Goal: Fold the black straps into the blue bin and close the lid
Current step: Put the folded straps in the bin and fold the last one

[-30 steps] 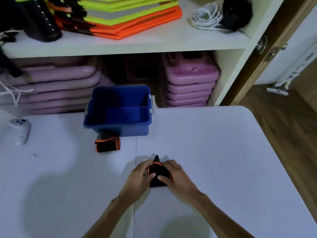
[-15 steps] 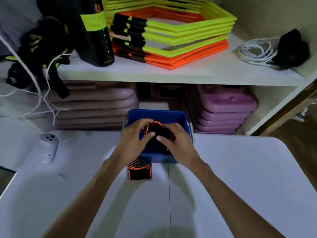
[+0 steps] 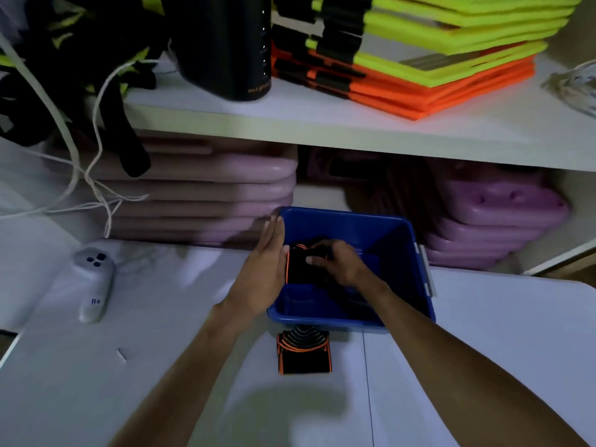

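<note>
A second strap (image 3: 303, 352), folded with orange edging, is lying on the desk (image 3: 483, 366) just in front of the bin's near wall, waiting its turn. Past it, the right hand (image 3: 338, 262) is reaching down inside the bin (image 3: 400, 253), fingers curled around a folded strap (image 3: 298, 264) and pressing it toward the floor near the left wall. The left hand (image 3: 266, 269) is sitting flat and open-palmed against the bin's left rim, gripping nothing, apparently steadying the strap's side. To do this well, the right hand should be seating the bundle low and flat before letting go, so the fold is not springing open, while leaving room beside it for the second strap. No lid is showing anywhere. Behind the bin, purple cases (image 3: 493, 217) are stacking under a shelf (image 3: 322, 124). Compared with half a second ago, both hands were clasping the strap above the rim; now the bundle is sitting deeper and the left hand has released it.
</note>
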`<state>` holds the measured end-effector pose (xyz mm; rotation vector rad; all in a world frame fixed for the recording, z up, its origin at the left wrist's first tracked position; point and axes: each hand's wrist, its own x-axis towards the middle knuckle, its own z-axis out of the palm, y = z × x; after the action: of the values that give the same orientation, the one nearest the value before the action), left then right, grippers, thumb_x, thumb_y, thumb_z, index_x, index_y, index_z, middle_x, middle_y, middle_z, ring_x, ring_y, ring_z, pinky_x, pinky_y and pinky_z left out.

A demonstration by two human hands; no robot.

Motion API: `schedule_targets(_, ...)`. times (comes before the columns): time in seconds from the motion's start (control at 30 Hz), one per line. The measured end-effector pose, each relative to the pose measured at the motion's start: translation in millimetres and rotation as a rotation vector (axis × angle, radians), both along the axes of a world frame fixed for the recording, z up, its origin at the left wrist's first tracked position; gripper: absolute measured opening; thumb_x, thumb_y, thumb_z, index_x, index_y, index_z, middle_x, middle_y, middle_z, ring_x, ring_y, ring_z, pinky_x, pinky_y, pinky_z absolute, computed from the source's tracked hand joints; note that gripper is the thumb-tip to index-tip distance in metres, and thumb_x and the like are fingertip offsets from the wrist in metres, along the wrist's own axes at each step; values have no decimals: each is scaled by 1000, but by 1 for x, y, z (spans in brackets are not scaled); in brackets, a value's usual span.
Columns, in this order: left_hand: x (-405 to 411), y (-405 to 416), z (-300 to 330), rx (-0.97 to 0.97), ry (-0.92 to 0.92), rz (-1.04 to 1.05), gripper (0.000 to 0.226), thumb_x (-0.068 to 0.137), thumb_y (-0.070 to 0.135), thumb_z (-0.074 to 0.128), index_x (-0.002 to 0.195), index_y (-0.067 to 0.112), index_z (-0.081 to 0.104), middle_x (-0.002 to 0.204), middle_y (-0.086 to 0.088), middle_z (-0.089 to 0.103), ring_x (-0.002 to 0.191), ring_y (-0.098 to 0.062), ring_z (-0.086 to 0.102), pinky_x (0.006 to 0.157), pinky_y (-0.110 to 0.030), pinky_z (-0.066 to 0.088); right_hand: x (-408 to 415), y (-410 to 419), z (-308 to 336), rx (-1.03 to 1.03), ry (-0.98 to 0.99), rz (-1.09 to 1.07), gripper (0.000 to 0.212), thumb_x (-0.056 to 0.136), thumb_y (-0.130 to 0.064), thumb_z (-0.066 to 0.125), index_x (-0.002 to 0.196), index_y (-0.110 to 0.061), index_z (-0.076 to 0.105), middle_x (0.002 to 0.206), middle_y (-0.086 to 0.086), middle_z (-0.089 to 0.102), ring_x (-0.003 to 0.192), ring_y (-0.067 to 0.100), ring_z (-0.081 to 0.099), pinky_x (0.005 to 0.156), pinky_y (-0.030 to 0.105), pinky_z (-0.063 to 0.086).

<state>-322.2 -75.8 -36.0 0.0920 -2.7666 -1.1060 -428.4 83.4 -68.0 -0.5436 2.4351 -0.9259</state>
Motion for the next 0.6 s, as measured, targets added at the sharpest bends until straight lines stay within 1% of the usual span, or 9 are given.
schedule_targets(0.07,0,-1,1,1,17,-1,53,102,18,30,150,7,11,160,-4,8,147,-16,5,111,-15,6,-5,-4,-3,16,-8,2,35,88,-26,69,118,-8,64,110,9,69,102,22,64,89,35,50)
schedule_targets(0.2,-1,-5,0,0,11,-3,52,102,17,29,150,6,12,160,-5,9,147,-16,6,113,-16,5,-4,-3,-5,25,-41,-24,37,89,-29,68,120,-11,62,112,6,68,104,21,63,84,26,47)
schedule_targets(0.3,-2,-7,2,2,0,-14,51,103,18,29,150,5,13,159,-4,8,147,-15,2,119,-26,5,2,1,7,22,-46,0,49,87,-36,69,130,-16,56,124,4,63,113,19,58,97,30,46)
schedule_targets(0.33,-1,-7,5,2,13,-7,51,103,19,29,150,6,13,158,-1,7,146,-12,0,119,-23,3,5,3,12,13,-46,4,51,87,-38,69,131,-18,54,127,4,61,116,19,56,100,33,45)
schedule_targets(0.37,1,-7,8,7,36,8,51,103,20,30,150,8,14,156,4,5,144,-9,-2,116,-16,-1,10,6,20,-2,-36,3,51,87,-38,68,132,-19,54,127,3,61,117,19,56,102,33,44)
schedule_targets(0.43,14,-4,15,35,94,54,50,103,25,31,150,13,18,150,13,5,142,-3,-1,110,-5,-3,25,15,37,-40,9,-23,52,89,-37,66,134,-19,51,127,1,59,120,16,53,102,30,42)
schedule_targets(0.47,24,-2,17,56,118,86,50,103,29,31,150,14,22,150,15,8,143,-2,3,110,-4,1,37,22,46,-55,36,-41,55,90,-40,65,137,-19,48,127,-1,55,120,13,50,103,27,39)
schedule_targets(0.53,53,2,10,109,163,173,51,100,35,31,147,15,30,150,13,20,143,-3,16,113,-11,12,69,40,61,-112,116,-114,58,92,-43,61,142,-20,42,127,-5,46,119,5,42,103,21,33)
schedule_targets(0.6,88,10,-8,150,196,269,47,99,32,33,140,11,41,145,6,37,137,-11,33,113,-26,28,109,58,70,-221,270,-202,53,93,-42,59,140,-21,46,133,-7,45,122,2,42,104,16,32)
